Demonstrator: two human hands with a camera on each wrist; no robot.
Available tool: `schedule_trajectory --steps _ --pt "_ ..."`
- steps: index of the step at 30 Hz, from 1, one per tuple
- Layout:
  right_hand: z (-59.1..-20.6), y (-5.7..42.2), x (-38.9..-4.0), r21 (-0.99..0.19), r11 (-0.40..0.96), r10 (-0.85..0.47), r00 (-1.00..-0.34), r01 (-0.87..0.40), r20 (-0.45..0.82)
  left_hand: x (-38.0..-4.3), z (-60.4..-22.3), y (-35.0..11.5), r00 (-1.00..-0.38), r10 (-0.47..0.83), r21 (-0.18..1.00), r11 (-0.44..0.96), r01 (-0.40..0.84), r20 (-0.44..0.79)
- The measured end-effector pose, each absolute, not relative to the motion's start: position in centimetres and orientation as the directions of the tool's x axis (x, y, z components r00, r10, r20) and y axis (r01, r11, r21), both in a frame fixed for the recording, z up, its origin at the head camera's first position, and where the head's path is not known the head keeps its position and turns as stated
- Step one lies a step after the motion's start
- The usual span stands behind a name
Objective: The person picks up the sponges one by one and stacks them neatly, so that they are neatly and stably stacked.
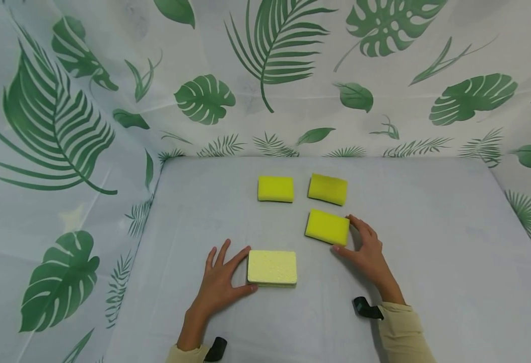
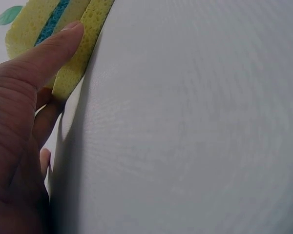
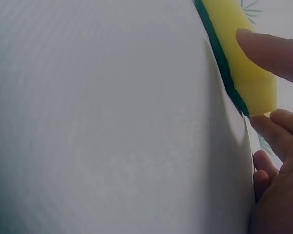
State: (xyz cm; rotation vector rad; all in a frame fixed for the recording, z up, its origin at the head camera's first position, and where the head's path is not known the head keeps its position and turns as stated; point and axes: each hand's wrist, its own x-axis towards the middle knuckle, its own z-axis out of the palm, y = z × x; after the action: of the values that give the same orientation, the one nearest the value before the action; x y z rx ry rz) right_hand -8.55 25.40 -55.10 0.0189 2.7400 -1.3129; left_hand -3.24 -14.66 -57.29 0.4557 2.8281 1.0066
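A stack of pale yellow sponges [image 1: 272, 267] lies at the front middle of the table. My left hand [image 1: 220, 285] holds its left end, thumb at the near corner and index finger at the far one, the other fingers spread. In the left wrist view a blue-green layer shows between the yellow layers of the stack [image 2: 73, 73], with the thumb across its side. To the right and farther back, my right hand [image 1: 365, 252] pinches a bright yellow sponge [image 1: 327, 227] between thumb and fingers. The right wrist view shows the dark green underside of this sponge [image 3: 239, 58] close against the table.
Behind these, two more bright yellow sponges lie side by side, a left one [image 1: 275, 189] and a slightly turned right one [image 1: 328, 189]. A pale cloth covers the table [image 1: 202, 201]. Leaf-printed curtains [image 1: 292, 121] rise at its back and sides.
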Motion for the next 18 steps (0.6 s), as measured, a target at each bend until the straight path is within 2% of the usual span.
schedule_trajectory --steps 18 --pt "-55.05 24.95 -8.46 -0.78 0.622 0.009 -0.996 0.071 -0.084 -3.22 -57.11 -14.63 -0.95 0.313 0.638 0.731 0.243 0.003"
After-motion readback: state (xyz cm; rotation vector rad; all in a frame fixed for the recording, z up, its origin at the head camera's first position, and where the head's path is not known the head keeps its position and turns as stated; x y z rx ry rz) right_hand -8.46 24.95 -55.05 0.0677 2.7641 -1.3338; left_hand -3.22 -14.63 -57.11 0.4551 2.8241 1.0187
